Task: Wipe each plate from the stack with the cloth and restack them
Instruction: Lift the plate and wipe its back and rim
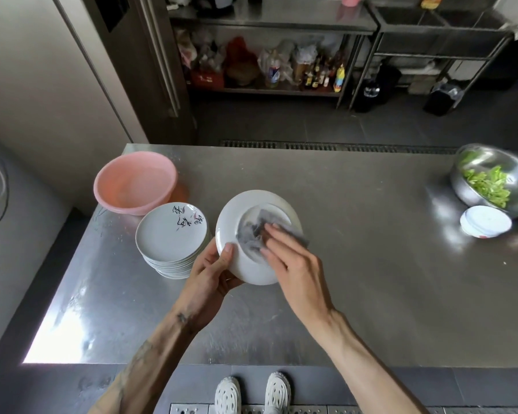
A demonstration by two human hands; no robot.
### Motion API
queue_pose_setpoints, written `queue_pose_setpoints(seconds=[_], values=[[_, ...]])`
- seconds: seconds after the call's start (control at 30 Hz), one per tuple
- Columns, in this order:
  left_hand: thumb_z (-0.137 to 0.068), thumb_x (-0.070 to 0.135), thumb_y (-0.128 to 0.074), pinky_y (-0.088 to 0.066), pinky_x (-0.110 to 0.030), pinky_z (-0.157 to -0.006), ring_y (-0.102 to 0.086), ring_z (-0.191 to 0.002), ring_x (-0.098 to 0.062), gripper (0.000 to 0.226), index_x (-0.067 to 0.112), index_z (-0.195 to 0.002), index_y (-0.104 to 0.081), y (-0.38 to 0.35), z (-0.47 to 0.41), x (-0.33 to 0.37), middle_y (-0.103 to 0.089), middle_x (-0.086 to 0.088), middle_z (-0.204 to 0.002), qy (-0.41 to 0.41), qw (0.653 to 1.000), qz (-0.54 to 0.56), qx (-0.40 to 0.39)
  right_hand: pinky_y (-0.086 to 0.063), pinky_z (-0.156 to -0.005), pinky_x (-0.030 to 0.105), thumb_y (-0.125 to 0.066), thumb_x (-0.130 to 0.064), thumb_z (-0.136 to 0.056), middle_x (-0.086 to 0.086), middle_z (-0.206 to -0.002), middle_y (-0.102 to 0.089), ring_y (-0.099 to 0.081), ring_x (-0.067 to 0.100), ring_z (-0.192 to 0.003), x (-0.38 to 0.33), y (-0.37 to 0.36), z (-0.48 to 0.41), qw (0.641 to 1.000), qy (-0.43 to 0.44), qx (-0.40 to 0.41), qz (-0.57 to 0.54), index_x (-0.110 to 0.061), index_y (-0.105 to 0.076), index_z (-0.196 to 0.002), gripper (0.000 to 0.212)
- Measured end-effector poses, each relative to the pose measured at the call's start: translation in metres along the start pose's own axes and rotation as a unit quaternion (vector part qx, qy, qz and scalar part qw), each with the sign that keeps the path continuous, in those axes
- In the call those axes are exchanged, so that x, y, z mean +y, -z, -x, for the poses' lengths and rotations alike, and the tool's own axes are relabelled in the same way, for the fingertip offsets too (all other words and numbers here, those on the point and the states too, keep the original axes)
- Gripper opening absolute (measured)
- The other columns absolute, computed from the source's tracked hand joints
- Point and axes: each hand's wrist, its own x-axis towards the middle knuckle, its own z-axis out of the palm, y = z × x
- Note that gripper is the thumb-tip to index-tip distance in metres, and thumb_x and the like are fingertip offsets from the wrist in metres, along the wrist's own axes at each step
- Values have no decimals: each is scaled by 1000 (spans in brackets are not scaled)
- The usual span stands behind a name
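Gripping plate (251, 268), left hand (211, 273); right hand (293, 264) presses cloth (251, 231) on it

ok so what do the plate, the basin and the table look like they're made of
The plate is likely glazed white ceramic, going by its smooth sheen and raised foot ring; melamine is possible. The basin looks like pink plastic, thin-walled and faintly translucent. The table is stainless steel, brushed, with glare and blurred reflections.

Left hand (211, 274) grips plate (260, 198) edge, thumb on top; right hand (295, 265) flat, fingers (281, 239) straight.
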Motion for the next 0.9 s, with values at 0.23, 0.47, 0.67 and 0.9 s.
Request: queue_pose_setpoints(seconds=[0.23, 0.47, 0.67, 0.9], values=[[-102, 35, -55, -59, -37, -87, -67, -115, -19, 40, 24, -140, -61, 0, 7, 1, -67, -6, -134, 3, 1000, 14, 11, -44, -111, 25, -69, -11, -96, -5, -139, -63, -56, 2, -130, 7, 8, 0, 996, -67, 62, -7, -8, -72, -124, 28], [-102, 33, -55, -60, -39, -85, -67, -112, -22, 39, 22, -139, -62, 1, 12, -4, -68, -7, -131, 8, 1000, 12, 25, -50, -106, 29, -67, -11, -98, -2, -132, -68, -64, 9, -121, 19, 13, -8, 992, -109, 43, -42, -6, -74, -120, 24], [-103, 32, -53, -59, -32, -81, -68, -108, -14, 35, 25, -135, -65, -4, 12, -2, -70, -3, -127, -5, 999, 21, 34, -47, -99, 21, -69, -24, -97, -13, -122, -65, -62, 10, -113, 5, 0, 23, 992, -92, 71, -46, -13, -75, -115, 23], [-107, 29, -50, -58, -35, -87, -66, -115, -15, 35, 27, -140, -62, -7, 9, -5, -67, -2, -134, -11, 999, 28, 34, -53, -86, 30, -73, -19, -93, -7, -108, -58, -62, 3, -98, 14, 6, 10, 973, -181, 119, -83, -11, -73, -108, 17]])
